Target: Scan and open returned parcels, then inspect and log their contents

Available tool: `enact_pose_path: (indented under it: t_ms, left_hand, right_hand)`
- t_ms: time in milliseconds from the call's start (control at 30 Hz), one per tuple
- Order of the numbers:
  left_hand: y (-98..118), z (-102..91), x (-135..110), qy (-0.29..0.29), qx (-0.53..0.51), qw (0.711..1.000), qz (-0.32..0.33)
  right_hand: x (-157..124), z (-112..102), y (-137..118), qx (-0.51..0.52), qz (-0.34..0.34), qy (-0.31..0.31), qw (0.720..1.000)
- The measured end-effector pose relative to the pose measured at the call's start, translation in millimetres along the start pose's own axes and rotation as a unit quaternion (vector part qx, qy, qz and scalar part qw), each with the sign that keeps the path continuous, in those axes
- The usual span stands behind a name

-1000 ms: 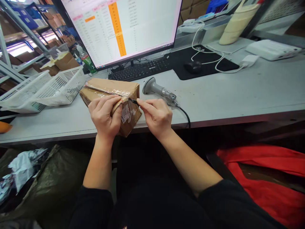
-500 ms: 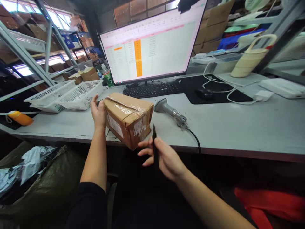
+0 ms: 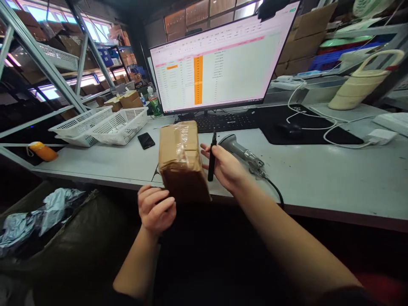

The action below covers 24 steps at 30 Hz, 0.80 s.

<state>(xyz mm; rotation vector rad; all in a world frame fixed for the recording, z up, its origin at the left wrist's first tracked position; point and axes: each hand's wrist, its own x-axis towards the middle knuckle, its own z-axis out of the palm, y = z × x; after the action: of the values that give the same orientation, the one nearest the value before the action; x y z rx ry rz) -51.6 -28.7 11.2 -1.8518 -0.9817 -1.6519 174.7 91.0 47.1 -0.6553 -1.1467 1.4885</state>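
A taped brown cardboard box (image 3: pixel 178 144) stands at the desk's front edge, turned with one end toward me. Clear shiny tape runs down its top. My right hand (image 3: pixel 228 168) is at the box's right side, gripping a black utility knife (image 3: pixel 211 163) upright, tip pointing up. Its fingers behind the knife reach toward the box's side. Just below the box's lower left edge, my left hand (image 3: pixel 157 209) is loosely curled, fingers apart, with nothing visible in it. A grey barcode scanner (image 3: pixel 239 148) lies right of my right hand.
Behind the box are a keyboard (image 3: pixel 226 122) and a monitor (image 3: pixel 216 63). A phone (image 3: pixel 146 140) and white plastic baskets (image 3: pixel 123 127) are on the left. A mouse (image 3: pixel 291 131) sits on a black mat, crossed by white cables. A dark sack (image 3: pixel 86 225) stands below the desk.
The box has turned so one end faces me. My left hand has left its far left side and come down to the near edge. My right hand moved up beside the box with the knife.
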Motion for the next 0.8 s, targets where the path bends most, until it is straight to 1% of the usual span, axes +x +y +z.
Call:
enact_pose_path:
  t_ms: [33,67,100,133,200,233,267,300,367,433,467,533,567,600,667,733,800]
  left_hand:
    - [0,0.5,5,0.014,0.011,1.0,0.005]
    - [-3,2.2,12,0.026,0.016,0.999,-0.015]
    - [-7,4.8,21,0.022,0.007,0.999,-0.047]
    - [-12,8.3,29,-0.006,-0.017,0.997,-0.077]
    - [-19,16.8,44,-0.1,-0.078,0.986,-0.106]
    - [-20,21.3,50,-0.139,-0.103,0.979,-0.105]
    - [-19,25.5,54,-0.163,-0.122,0.974,-0.1]
    - [-17,29.3,56,-0.171,-0.134,0.972,-0.094]
    - [-12,35.1,58,-0.156,-0.142,0.974,-0.083]
    - [-9,38.5,58,-0.129,-0.136,0.979,-0.084]
    - [-8,39.5,58,-0.123,-0.13,0.98,-0.085]
    - [-6,40.6,60,-0.117,-0.11,0.984,-0.08]
    - [-5,40.8,62,-0.119,-0.098,0.985,-0.077]
    - [-4,40.8,64,-0.126,-0.087,0.986,-0.072]
    - [-1,40.6,69,-0.144,-0.065,0.986,-0.058]
    - [3,40.3,73,-0.153,-0.046,0.986,-0.041]
    - [6,40.6,76,-0.15,-0.032,0.988,-0.025]
  right_hand:
    - [10,2,5,-0.012,0.001,0.006,1.0]
    - [18,4,9,-0.023,0.001,0.011,1.0]
    - [23,6,13,-0.034,0.0,0.013,0.999]
    - [26,7,16,-0.046,-0.002,0.013,0.999]
    - [24,8,19,-0.067,-0.013,0.014,0.998]
    - [21,7,18,-0.079,-0.029,0.024,0.996]
    - [16,5,16,-0.096,-0.057,0.042,0.993]
    - [9,3,12,-0.119,-0.093,0.064,0.986]
    - [-9,-2,-1,-0.188,-0.172,0.106,0.961]
    - [-32,-5,-18,-0.277,-0.236,0.126,0.923]
    - [-44,-6,-28,-0.327,-0.264,0.126,0.899]
    - [-68,-3,-45,-0.429,-0.325,0.11,0.836]
    - [-79,0,-51,-0.476,-0.349,0.09,0.802]
    - [-88,4,-57,-0.519,-0.365,0.069,0.77]
    - [-102,13,-63,-0.593,-0.373,0.032,0.713]
    - [-110,20,-65,-0.646,-0.372,0.018,0.666]
    - [-113,24,-65,-0.682,-0.377,0.019,0.627]
